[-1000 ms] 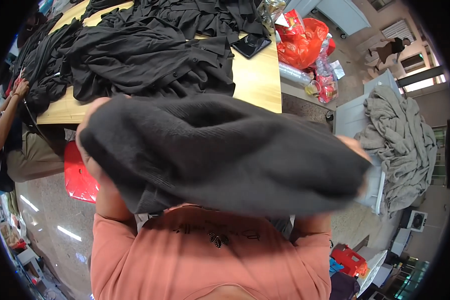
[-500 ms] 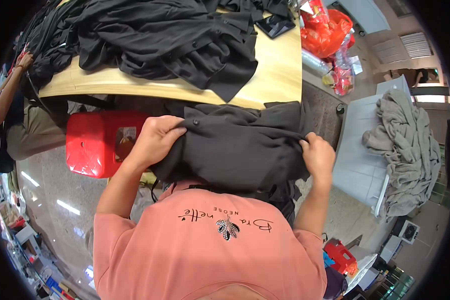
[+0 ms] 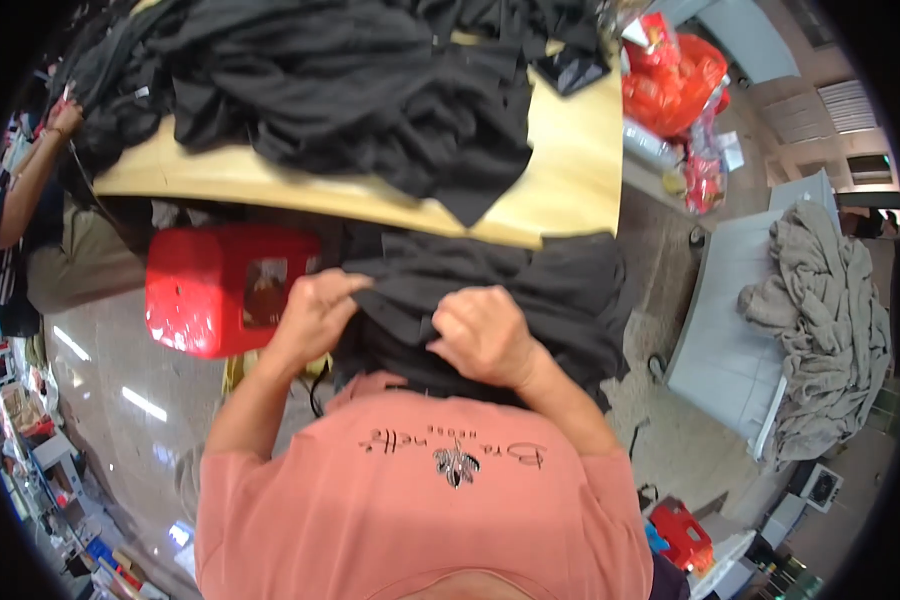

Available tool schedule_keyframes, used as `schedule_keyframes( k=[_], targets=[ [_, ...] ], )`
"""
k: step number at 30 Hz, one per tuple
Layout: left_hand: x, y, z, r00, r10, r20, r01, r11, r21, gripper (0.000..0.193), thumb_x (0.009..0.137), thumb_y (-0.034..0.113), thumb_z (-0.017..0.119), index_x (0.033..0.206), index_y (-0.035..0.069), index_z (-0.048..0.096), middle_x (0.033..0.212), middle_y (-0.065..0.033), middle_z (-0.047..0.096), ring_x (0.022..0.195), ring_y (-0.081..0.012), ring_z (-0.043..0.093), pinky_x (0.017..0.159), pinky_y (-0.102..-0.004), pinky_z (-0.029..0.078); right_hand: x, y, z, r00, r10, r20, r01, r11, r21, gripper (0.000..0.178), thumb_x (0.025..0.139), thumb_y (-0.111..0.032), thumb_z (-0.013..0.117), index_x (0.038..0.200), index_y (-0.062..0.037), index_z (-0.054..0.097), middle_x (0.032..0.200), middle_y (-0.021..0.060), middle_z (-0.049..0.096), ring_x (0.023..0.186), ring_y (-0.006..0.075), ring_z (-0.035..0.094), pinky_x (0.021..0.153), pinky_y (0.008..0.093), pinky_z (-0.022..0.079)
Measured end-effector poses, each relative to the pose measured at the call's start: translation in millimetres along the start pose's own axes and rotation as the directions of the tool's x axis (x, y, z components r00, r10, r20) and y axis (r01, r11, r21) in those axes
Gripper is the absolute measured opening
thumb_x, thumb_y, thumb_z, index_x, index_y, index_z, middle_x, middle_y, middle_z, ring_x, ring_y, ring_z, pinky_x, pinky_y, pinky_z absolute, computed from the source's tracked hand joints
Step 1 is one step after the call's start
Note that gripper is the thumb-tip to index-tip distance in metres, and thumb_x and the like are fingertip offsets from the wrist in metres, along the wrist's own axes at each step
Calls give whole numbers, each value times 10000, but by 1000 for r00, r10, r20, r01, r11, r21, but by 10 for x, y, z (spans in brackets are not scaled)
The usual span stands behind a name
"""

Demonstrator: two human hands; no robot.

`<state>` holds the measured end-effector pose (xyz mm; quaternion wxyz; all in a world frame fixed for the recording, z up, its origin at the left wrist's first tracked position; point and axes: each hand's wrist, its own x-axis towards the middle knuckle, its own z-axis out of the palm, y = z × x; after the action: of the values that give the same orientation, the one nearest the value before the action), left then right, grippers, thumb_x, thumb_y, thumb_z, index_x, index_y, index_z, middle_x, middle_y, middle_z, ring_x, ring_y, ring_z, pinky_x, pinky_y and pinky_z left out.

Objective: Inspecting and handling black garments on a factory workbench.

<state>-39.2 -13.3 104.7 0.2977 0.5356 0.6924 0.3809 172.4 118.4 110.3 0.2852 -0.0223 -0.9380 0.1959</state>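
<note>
A dark grey buttoned garment (image 3: pixel 530 290) lies bunched across my lap, below the table's near edge. At its left part, my left hand (image 3: pixel 318 312) pinches the cloth between thumb and fingers. My right hand (image 3: pixel 485 335) is closed over the middle of the same garment, gripping a fold, a short way right of my left hand. The cloth between the two hands is gathered, and my right fingertips are partly hidden. More dark garments (image 3: pixel 350 90) are heaped on the pale wooden table (image 3: pixel 575 150) in front of me.
Left of my lap stands a red plastic stool (image 3: pixel 195 290). Another person's hand (image 3: pixel 65 118) touches dark cloth at the far left. A dark flat packet (image 3: pixel 570 70) lies on the table; red bags (image 3: pixel 675 85) sit beyond its right edge. Grey cloth (image 3: pixel 820 330) hangs over a wheeled cart (image 3: pixel 715 320).
My right hand has let go of the garment's right end and moved left to its middle, near my left hand. The cloth, spread flat before, is now bunched. The view has shifted slightly.
</note>
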Motion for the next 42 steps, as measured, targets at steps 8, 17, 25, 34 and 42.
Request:
schedule_keyframes(
  k=[8, 17, 25, 34, 42],
  targets=[
    [122, -185, 35, 978, 1, -208, 57, 960, 272, 132, 733, 87, 552, 820, 39, 639, 778, -153, 584, 736, -341, 574, 636, -379, 465, 3, 251, 253, 994, -33, -106, 23, 995, -97, 259, 702, -48, 537, 955, 6, 552, 715, 51, 537, 609, 178, 500, 545, 289, 373],
    [-164, -158, -423, 899, 220, 379, -1, 867, -499, 139, 721, 72, 670, 795, -42, 638, 871, -111, 590, 1006, -286, 498, 884, -401, 360, 110, 217, 267, 999, 34, -12, -33, 998, 56, 226, 668, -36, 595, 895, -45, 595, 748, 18, 576, 642, 170, 522, 578, 291, 377],
    [202, -2, 111, 996, 84, -8, -82, 988, 133, 165, 721, 85, 612, 882, 60, 642, 852, -92, 604, 832, -294, 574, 729, -350, 468, 197, 132, 275, 994, 3, -107, 3, 999, 53, 115, 698, -38, 538, 812, -32, 547, 716, 38, 534, 649, 181, 508, 584, 297, 371],
    [482, 23, 480, 938, 323, 125, -344, 909, 237, 248, 613, 40, 621, 849, 113, 639, 829, -26, 580, 844, -230, 531, 700, -349, 389, 81, 147, 234, 994, 48, -102, -47, 999, 16, 147, 691, -55, 549, 834, -41, 579, 726, 15, 545, 651, 170, 508, 629, 299, 363],
    [361, 91, 498, 928, 374, -10, -359, 899, 250, 174, 608, 54, 635, 775, 98, 616, 735, -33, 553, 784, -230, 528, 658, -349, 380, 160, 66, 206, 973, -37, -229, 48, 998, 41, 155, 659, -46, 580, 814, -41, 589, 749, 24, 568, 744, 185, 549, 690, 302, 373]
  ],
)
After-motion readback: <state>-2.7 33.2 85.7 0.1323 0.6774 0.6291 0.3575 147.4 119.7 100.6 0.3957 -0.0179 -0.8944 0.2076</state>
